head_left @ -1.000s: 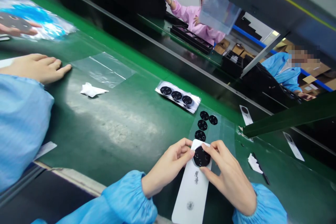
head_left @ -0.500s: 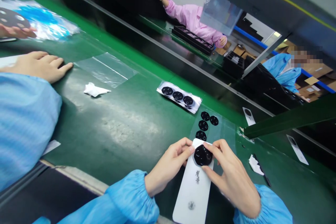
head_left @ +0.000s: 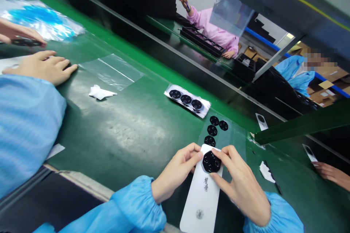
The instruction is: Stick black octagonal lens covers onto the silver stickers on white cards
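Your left hand (head_left: 177, 169) and right hand (head_left: 240, 185) pinch the far end of the white back cover (head_left: 201, 196) at the near edge of the tabletop (head_left: 123, 131), fingertips pressing the black lens disc (head_left: 211, 161) onto it. Uneven pressure could seat the disc crooked or smudge it. Just beyond, loose discs on the clear film (head_left: 216, 131) could be swept off by your knuckles.

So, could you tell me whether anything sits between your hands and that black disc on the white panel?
Nothing visible does. The left hand and right hand already touch the black disc at the top of the white panel.
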The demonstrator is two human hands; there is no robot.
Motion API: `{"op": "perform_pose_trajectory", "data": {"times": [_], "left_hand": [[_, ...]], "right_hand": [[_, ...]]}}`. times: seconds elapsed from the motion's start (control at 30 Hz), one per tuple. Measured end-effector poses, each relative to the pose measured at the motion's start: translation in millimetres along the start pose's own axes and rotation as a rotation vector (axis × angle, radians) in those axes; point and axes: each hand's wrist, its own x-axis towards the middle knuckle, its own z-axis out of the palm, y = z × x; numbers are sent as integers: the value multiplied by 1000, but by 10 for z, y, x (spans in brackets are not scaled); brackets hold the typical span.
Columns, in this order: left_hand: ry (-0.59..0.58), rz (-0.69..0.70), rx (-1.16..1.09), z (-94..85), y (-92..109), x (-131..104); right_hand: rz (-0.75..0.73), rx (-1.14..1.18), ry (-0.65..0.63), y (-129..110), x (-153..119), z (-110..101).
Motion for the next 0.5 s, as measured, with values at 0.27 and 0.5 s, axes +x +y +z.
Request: {"op": "perform_pose_trajectory", "data": {"times": [0.27, 0.5], "left_hand": [[-4, 5, 2, -7, -28, -2], [4, 3, -1, -5, -28, -9]], "right_hand": [[-4, -34, -6, 11, -4, 4], [14, -93, -3, -26, 30, 4]]}}
